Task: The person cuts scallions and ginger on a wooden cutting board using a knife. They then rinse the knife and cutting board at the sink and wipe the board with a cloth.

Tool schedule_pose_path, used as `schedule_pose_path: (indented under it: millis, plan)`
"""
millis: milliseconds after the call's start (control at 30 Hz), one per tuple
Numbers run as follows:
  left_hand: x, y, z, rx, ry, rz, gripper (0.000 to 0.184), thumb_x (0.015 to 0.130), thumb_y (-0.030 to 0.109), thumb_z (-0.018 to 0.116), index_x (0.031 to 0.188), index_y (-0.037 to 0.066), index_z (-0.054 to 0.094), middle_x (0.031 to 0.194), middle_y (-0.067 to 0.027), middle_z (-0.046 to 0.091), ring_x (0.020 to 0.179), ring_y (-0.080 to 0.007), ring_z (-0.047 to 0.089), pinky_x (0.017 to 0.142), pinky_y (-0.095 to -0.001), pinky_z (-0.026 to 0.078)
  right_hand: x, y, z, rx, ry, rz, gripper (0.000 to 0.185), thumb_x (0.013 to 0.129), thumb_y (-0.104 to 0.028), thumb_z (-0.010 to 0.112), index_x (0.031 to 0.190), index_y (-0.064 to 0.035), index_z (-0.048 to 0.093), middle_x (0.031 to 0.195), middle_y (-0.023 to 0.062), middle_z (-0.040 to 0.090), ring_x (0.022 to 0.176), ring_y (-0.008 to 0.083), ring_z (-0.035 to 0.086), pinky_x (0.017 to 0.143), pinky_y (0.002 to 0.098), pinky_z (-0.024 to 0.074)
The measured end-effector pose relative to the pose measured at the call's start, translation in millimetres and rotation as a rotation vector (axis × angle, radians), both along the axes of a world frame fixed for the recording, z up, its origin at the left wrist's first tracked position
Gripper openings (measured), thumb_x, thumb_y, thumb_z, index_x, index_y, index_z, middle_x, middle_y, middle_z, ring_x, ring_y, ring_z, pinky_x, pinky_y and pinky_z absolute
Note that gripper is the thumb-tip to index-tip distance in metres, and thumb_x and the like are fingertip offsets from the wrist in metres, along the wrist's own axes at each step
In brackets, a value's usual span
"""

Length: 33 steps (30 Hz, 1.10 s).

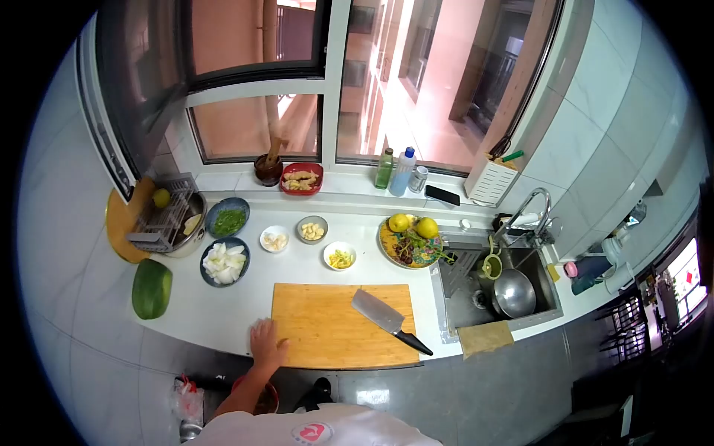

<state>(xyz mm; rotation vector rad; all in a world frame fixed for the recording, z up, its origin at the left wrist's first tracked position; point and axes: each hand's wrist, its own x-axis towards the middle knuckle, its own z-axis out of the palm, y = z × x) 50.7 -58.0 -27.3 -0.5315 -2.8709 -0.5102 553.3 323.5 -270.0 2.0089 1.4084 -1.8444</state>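
My left hand (267, 344) rests with its fingers apart at the left edge of a wooden cutting board (320, 327), holding nothing. A cleaver (379, 312) with a black handle lies on the right part of the board, its handle reaching past the board's lower right edge. My right hand does not show. Behind the board stand a small white bowl with chopped yellow pieces (340, 256), a bowl of peeled cloves (312, 230) and another white bowl (274, 239). White chunks fill a dark plate (224, 262).
At the right, a metal bowl (514, 293) sits in the sink (547, 297), with a cloth (486, 339) over its front edge. A patterned plate (387, 241) holds yellow fruit. A green melon (152, 289) lies far left. Bottles (402, 172) line the sill.
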Motion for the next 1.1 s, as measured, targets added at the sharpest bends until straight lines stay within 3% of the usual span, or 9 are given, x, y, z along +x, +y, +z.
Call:
schedule_pose_path:
  millis: [67, 200, 300, 433, 533, 667, 733, 867, 1100]
  plan:
    - [9, -15, -6, 0.135, -0.076, 0.062, 0.060, 0.079, 0.027, 0.077, 0.129, 0.002, 0.058, 0.130, -0.0184, 0.058, 0.126, -0.0387, 0.049, 0.111, -0.0512, 0.035, -7, -6, 15, -0.049, -0.035, -0.042, 0.033, 0.088, -0.013, 0.068, 0.118, -0.0024, 0.059, 0.110, 0.0193, 0.066, 0.090, 0.0316, 0.070, 0.074, 0.0472, 0.0576]
    - [17, -20, -24, 0.209, -0.185, 0.303, 0.046, 0.079, 0.026, 0.080, 0.114, 0.001, 0.064, 0.119, -0.0158, 0.062, 0.115, -0.0364, 0.055, 0.096, -0.0478, 0.047, -26, 3, 35, -0.076, 0.000, -0.028, 0.033, 0.088, -0.013, 0.067, 0.118, -0.0024, 0.058, 0.110, 0.0194, 0.066, 0.090, 0.0318, 0.070, 0.074, 0.0472, 0.0577]
    - [15, -21, -22, 0.250, -0.322, 0.317, 0.038, 0.080, 0.026, 0.080, 0.107, 0.004, 0.068, 0.119, -0.0131, 0.062, 0.117, -0.0341, 0.054, 0.096, -0.0463, 0.048, -36, 14, 45, -0.067, 0.035, -0.012, 0.033, 0.088, -0.014, 0.067, 0.119, -0.0024, 0.058, 0.110, 0.0194, 0.066, 0.090, 0.0320, 0.070, 0.073, 0.0472, 0.0578]
    - [4, -14, -18, 0.298, -0.424, 0.432, 0.028, 0.079, 0.023, 0.080, 0.096, 0.004, 0.069, 0.101, -0.0109, 0.069, 0.096, -0.0292, 0.066, 0.083, -0.0425, 0.053, -47, 27, 58, -0.026, 0.088, -0.008, 0.034, 0.089, -0.014, 0.067, 0.119, -0.0024, 0.058, 0.110, 0.0194, 0.066, 0.090, 0.0323, 0.070, 0.073, 0.0473, 0.0578]
    - [-9, -29, -50, 0.393, -0.403, 0.365, 0.025, 0.078, 0.020, 0.080, 0.093, 0.003, 0.068, 0.089, -0.0104, 0.072, 0.082, -0.0283, 0.069, 0.076, -0.0413, 0.054, -49, 29, 63, 0.011, 0.118, -0.004, 0.034, 0.089, -0.014, 0.067, 0.119, -0.0025, 0.058, 0.110, 0.0194, 0.066, 0.090, 0.0325, 0.070, 0.073, 0.0473, 0.0579]
    - [-26, -45, -61, 0.495, -0.545, 0.372, 0.024, 0.079, 0.021, 0.079, 0.092, 0.003, 0.069, 0.088, -0.0116, 0.073, 0.080, -0.0282, 0.069, 0.075, -0.0408, 0.054, -57, 20, 68, 0.025, 0.136, -0.009, 0.034, 0.089, -0.014, 0.067, 0.119, -0.0025, 0.057, 0.110, 0.0195, 0.066, 0.090, 0.0327, 0.070, 0.073, 0.0473, 0.0580]
    - [-30, -51, -49, 0.372, -0.538, 0.210, 0.023, 0.080, 0.022, 0.077, 0.090, 0.003, 0.069, 0.086, -0.0129, 0.072, 0.081, -0.0285, 0.069, 0.072, -0.0406, 0.054, -70, 16, 73, 0.009, 0.125, -0.011, 0.034, 0.089, -0.015, 0.067, 0.120, -0.0025, 0.057, 0.110, 0.0195, 0.066, 0.090, 0.0328, 0.070, 0.073, 0.0474, 0.0580]
    - [-32, -51, -58, 0.361, -0.520, 0.223, 0.019, 0.084, 0.024, 0.074, 0.087, 0.006, 0.070, 0.083, -0.0105, 0.071, 0.078, -0.0274, 0.068, 0.070, -0.0407, 0.053, -101, 3, 77, -0.023, 0.103, 0.016, 0.034, 0.090, -0.015, 0.067, 0.120, -0.0025, 0.057, 0.110, 0.0195, 0.065, 0.091, 0.0331, 0.070, 0.073, 0.0474, 0.0581]
    - [-35, -44, -32, 0.232, -0.467, 0.134, 0.015, 0.087, 0.022, 0.071, 0.085, 0.007, 0.069, 0.079, -0.0106, 0.069, 0.076, -0.0304, 0.066, 0.067, -0.0435, 0.052, -143, -3, 81, -0.044, 0.100, 0.077, 0.035, 0.090, -0.016, 0.066, 0.121, -0.0025, 0.057, 0.111, 0.0196, 0.065, 0.091, 0.0335, 0.070, 0.072, 0.0475, 0.0583]
